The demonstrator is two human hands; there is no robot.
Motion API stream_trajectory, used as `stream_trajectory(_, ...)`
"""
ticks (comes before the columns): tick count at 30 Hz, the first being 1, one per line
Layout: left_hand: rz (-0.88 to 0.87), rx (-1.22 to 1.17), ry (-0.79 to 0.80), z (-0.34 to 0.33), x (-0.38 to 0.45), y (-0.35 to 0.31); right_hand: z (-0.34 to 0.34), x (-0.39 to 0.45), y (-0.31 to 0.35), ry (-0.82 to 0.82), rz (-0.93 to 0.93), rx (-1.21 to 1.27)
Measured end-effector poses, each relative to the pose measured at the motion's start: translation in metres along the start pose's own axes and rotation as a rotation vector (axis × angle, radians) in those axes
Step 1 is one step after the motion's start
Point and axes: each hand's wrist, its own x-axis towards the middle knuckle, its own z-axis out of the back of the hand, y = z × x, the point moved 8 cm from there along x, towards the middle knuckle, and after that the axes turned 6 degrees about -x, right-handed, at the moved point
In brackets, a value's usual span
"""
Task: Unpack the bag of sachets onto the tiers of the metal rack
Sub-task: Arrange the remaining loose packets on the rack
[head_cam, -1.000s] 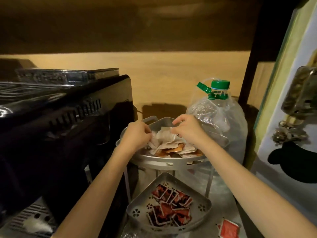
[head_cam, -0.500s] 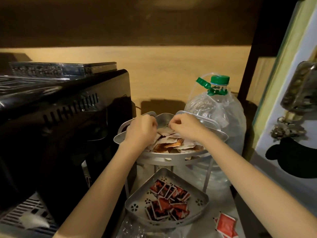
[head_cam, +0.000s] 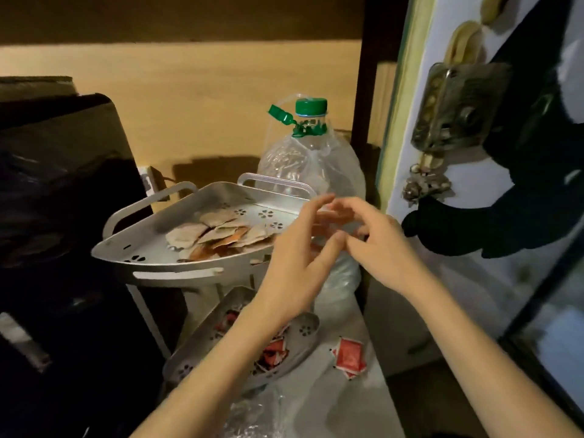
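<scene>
The metal rack's upper tier [head_cam: 151, 257] holds a heap of pale and orange sachets [head_cam: 218, 235]. Its lower tier [head_cam: 303, 327] holds red sachets [head_cam: 271, 355], partly hidden by my left forearm. My left hand [head_cam: 297, 260] and my right hand [head_cam: 379, 245] hover together at the right end of the upper tier, fingertips touching each other. The fingers look relaxed and I see nothing held in either. Clear crumpled plastic [head_cam: 252, 412], maybe the bag, lies on the counter at the bottom.
A big clear water bottle with a green cap [head_cam: 311, 159] stands behind the rack. A black appliance [head_cam: 63, 216] fills the left side. Loose red sachets [head_cam: 349, 358] lie on the counter right of the lower tier. A fridge door with magnets [head_cam: 458, 105] rises on the right.
Both hands have left the sachet heap and drawn back to the right of the upper tier, coming together. The camera has moved closer and turned right.
</scene>
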Motion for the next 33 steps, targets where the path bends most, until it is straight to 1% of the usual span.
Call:
stream_trajectory(2, 0.029, 0.001, 0.021, -0.029, -0.018, 0.023, -0.003, -0.024, -0.039, -0.062, -0.083, 0.036)
stream_trajectory(4, 0.126, 0.025, 0.073, -0.058, -0.04, 0.059, -0.013, -0.048, -0.084, -0.077, -0.189, 0.041)
stream_trajectory(7, 0.307, 0.133, 0.179, -0.092, -0.073, 0.124, -0.035, -0.081, -0.144, -0.043, -0.345, 0.048)
stream_trajectory(10, 0.466, 0.23, 0.277, -0.113, -0.103, 0.177, -0.056, -0.111, -0.198, 0.014, -0.49, -0.02)
stream_trajectory(13, 0.592, 0.273, 0.364, -0.126, -0.125, 0.212, -0.081, -0.13, -0.242, 0.123, -0.561, -0.126)
stream_trajectory(16, 0.612, 0.351, 0.411, -0.136, -0.136, 0.235, -0.1, -0.137, -0.259, 0.225, -0.559, -0.265)
stream_trajectory(18, 0.616, 0.391, 0.42, -0.142, -0.141, 0.247, -0.108, -0.138, -0.259, 0.234, -0.519, -0.32)
stream_trajectory(21, 0.576, 0.476, 0.456, -0.147, -0.143, 0.248, -0.115, -0.143, -0.254, 0.22, -0.434, -0.407)
stream_trajectory(27, 0.518, 0.565, 0.4, -0.143, -0.142, 0.25, -0.112, -0.153, -0.251, 0.073, -0.428, -0.495)
stream_trajectory(29, 0.51, 0.563, 0.392, -0.142, -0.143, 0.251, -0.114, -0.153, -0.249, 0.037, -0.403, -0.466)
stream_trajectory(33, 0.518, 0.526, 0.331, -0.137, -0.139, 0.244, -0.113, -0.153, -0.252, -0.004, -0.437, -0.414)
